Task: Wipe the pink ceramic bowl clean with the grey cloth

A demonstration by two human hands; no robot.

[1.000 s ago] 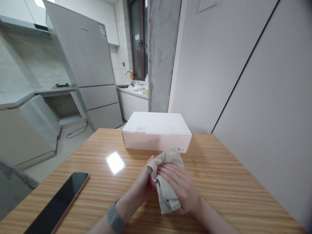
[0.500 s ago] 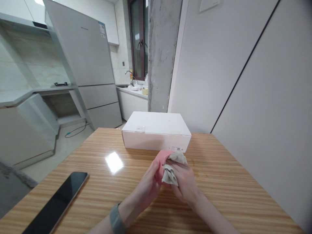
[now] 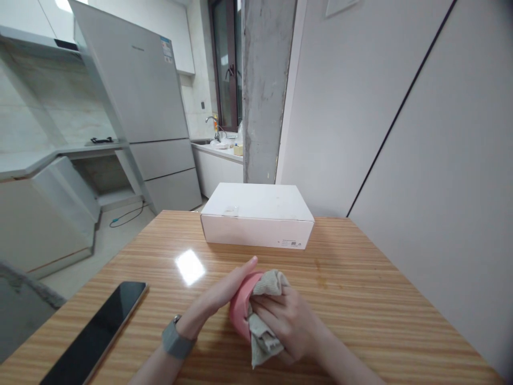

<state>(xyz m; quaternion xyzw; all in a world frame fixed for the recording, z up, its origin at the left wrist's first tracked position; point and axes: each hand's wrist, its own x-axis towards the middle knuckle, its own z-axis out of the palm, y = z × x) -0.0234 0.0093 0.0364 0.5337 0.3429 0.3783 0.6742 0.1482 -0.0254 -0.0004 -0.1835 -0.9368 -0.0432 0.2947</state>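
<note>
Near the front middle of the wooden table [image 3: 360, 310] is a pink cup-like item [image 3: 239, 310], tilted with its opening toward the right. Against its upper left side rests my left hand [image 3: 216, 293], thumb stretched out and the other fingers mostly hidden; a grey watch is on that wrist. My right hand [image 3: 290, 323] has its fingers closed on a grey-beige cloth [image 3: 265, 342], pressing it into the opening of the pink item. Part of the cloth hangs out below and above the fingers.
A white box [image 3: 256, 230] lies across the table behind the hands. At the left front is a dark phone [image 3: 98, 331]. Beyond the table stand a tall grey fridge [image 3: 132, 80], a sink counter [image 3: 220, 166] and a rough pillar [image 3: 266, 91].
Both hands and the pink item have moved left and closer to me. My left hand has loosened from a wrapped grip, its thumb now extended. More of the cloth hangs down.
</note>
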